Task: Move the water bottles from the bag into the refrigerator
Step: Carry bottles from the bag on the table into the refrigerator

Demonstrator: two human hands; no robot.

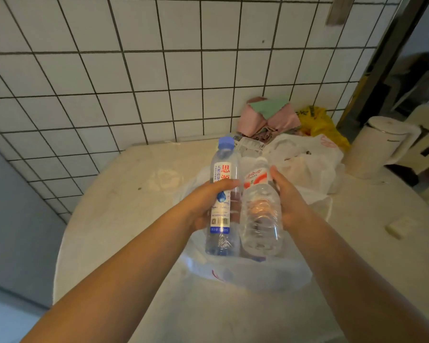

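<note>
My left hand [206, 204] grips a clear water bottle with a blue cap and a white-and-blue label [223, 206]. My right hand [289, 201] grips a second clear water bottle with a red-and-white label [260, 214], its cap end pointing away from me. Both bottles are held side by side just above a translucent white plastic bag [253, 273] that lies open on the pale countertop [124, 214]. No refrigerator can be made out in this view.
Another white plastic bag [305, 159] lies behind the bottles, with pink and green cloths [268, 117] and a yellow bag [320, 122] at the tiled wall. A white electric kettle [382, 144] stands at the right. A small white block [395, 227] lies on the counter's right side.
</note>
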